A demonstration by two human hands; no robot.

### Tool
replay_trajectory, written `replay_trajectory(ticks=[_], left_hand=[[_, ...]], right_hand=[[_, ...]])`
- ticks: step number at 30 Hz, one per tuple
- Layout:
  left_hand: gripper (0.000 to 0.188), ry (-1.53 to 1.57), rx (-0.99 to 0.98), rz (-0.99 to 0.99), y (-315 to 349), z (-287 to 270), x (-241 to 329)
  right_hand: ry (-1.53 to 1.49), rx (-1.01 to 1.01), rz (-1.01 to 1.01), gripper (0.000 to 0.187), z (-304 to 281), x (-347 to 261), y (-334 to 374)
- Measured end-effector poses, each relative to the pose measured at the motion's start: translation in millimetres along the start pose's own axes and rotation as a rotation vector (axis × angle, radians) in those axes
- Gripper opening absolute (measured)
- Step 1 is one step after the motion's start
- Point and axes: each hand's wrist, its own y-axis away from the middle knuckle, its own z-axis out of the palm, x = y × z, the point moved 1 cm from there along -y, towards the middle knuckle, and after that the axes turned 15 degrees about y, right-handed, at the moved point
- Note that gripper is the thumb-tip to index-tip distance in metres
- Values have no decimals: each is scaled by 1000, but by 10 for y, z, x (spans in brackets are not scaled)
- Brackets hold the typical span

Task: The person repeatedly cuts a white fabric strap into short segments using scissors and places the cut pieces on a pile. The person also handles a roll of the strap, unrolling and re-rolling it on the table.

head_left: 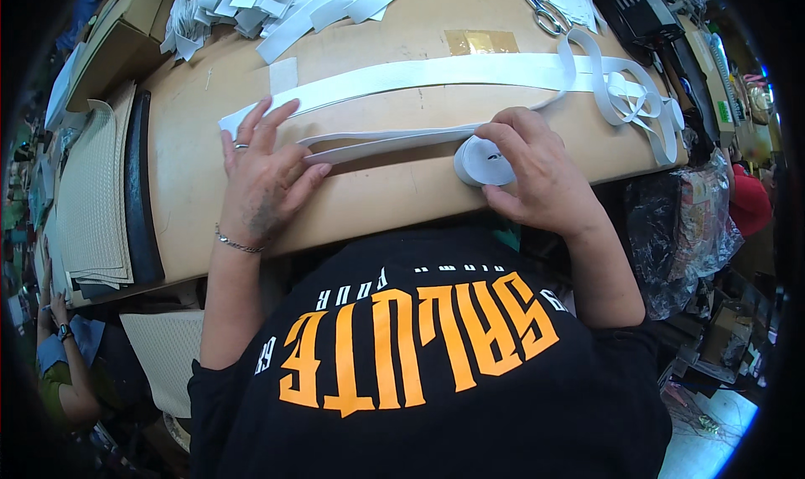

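A narrow white strip (394, 144) stands on edge in a long double run between my hands, close to the table's near edge. My left hand (267, 173) has its thumb and a bent finger at the strip's left end. Its other fingers reach over the left end of a wide flat white band (402, 75) lying behind. My right hand (541, 173) curls its fingers and thumb around a small round white roll (484, 162) with a dark mark at its centre. The strip's right end meets the roll under these fingers.
Loose narrow white tape (616, 98) lies in loops at the right. Cut white pieces (268, 1) are heaped at the back left, and scissors (545, 11) lie at the back right. Textured sheets (96, 194) are stacked at the left edge. Another person's hand (59, 307) shows at far left.
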Motion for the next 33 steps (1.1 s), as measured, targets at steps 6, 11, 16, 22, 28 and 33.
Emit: replay_trajectory(ticks=[6, 11, 16, 22, 28, 33], left_hand=[[25, -19, 26, -60, 70, -39, -72], [23, -20, 33, -66, 77, -49, -91], [20, -31, 37, -86, 113, -80, -157], [19, -30, 40, -84, 118, -94, -172], [18, -12, 53, -107, 131, -75, -137], [17, -14, 37, -106, 124, -103, -154]], right_hand=[[49, 3, -25, 50, 21, 35, 40], [131, -146, 119, 59, -34, 8, -38], [266, -176, 221, 67, -71, -130, -39], [248, -82, -362, 68, -44, 104, -128], [204, -402, 166, 50, -165, -48, -260], [267, 124, -332, 50, -106, 69, -134]])
